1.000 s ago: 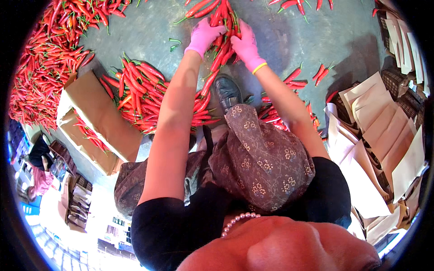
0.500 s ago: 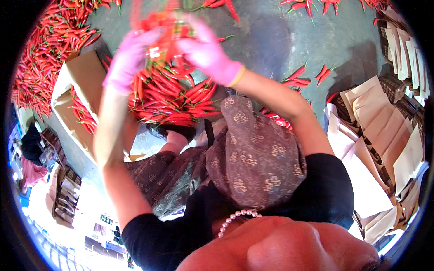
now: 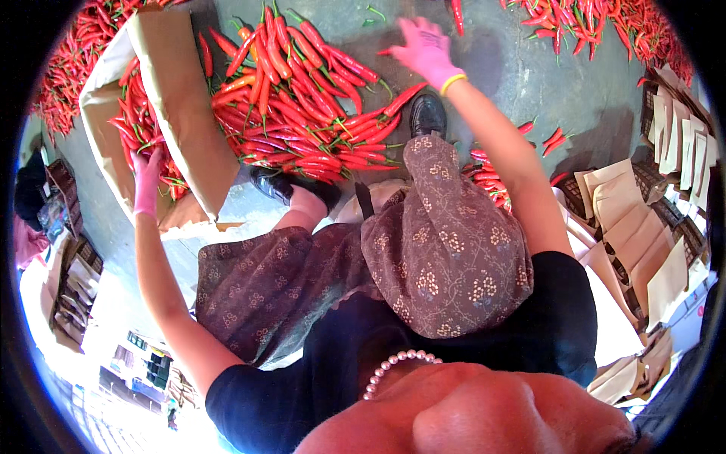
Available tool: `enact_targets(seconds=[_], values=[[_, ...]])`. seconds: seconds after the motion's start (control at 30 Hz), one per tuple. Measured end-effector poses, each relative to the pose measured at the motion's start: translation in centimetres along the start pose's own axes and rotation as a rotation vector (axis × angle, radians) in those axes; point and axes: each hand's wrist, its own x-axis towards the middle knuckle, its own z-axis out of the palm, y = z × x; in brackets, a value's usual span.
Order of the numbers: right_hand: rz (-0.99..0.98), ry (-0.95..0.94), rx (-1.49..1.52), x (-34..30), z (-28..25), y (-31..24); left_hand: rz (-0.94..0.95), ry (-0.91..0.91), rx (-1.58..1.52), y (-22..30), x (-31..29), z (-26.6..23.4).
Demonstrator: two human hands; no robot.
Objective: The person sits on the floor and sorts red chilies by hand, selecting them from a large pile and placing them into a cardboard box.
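Note:
My left hand (image 3: 147,181), in a pink glove, is inside a tall box lined with brown paper (image 3: 170,98), at the left. Its fingers close around some red chilli peppers (image 3: 136,113) there, and the peppers partly hide the fingertips. At the upper middle my right hand (image 3: 426,53), also gloved in pink, reaches over the grey floor with its fingers spread. A red chilli tip (image 3: 386,52) shows beside its thumb. Between the hands lies a large heap of red chilli peppers (image 3: 302,113) with green stems, a few of them orange.
More chillies cover the floor at the far left (image 3: 76,68) and far right (image 3: 597,23). A small pile (image 3: 488,178) lies beside my right knee. Crates with paper liners (image 3: 631,219) stand along the right. My black shoes (image 3: 428,115) flank the heap.
Both hands were together over the heap, blurred, with red chillies between them. They have parted: the left has gone down into the box, the right out to the right. The view has shifted slightly.

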Motion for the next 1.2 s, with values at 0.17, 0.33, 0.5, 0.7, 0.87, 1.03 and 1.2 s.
enact_targets(seconds=[0.17, 0.33, 0.5, 0.7, 0.87, 1.03, 1.2], values=[[-0.054, -0.059, 0.043, -0.6, 2.5, 4.1, 0.01, -0.073, 0.075, -0.9, -1.1, -1.3], [-0.064, -0.309, 0.223, -0.7, 2.5, -4.6, 0.363, 0.383, 0.455, 10.8, -7.4, -0.6], [0.205, -0.621, 0.834, 0.6, 3.2, -2.6, 0.936, 0.072, 0.623, 18.7, -6.3, 6.7], [0.489, -0.734, 1.778, -0.8, -1.9, -2.1, 0.485, -0.32, 1.361, 14.7, 1.6, 18.2], [0.501, -0.629, 2.202, -2.6, -2.7, -0.2, 0.505, -0.359, 1.182, 20.3, 0.1, 15.8], [0.353, -0.742, 2.026, -1.2, -4.9, -6.0, -0.01, -0.503, -0.231, 22.2, -5.7, 11.3], [0.133, -0.955, 2.008, 2.8, -8.9, -15.2, 0.118, -0.426, -0.557, 21.2, -12.0, 7.7]])
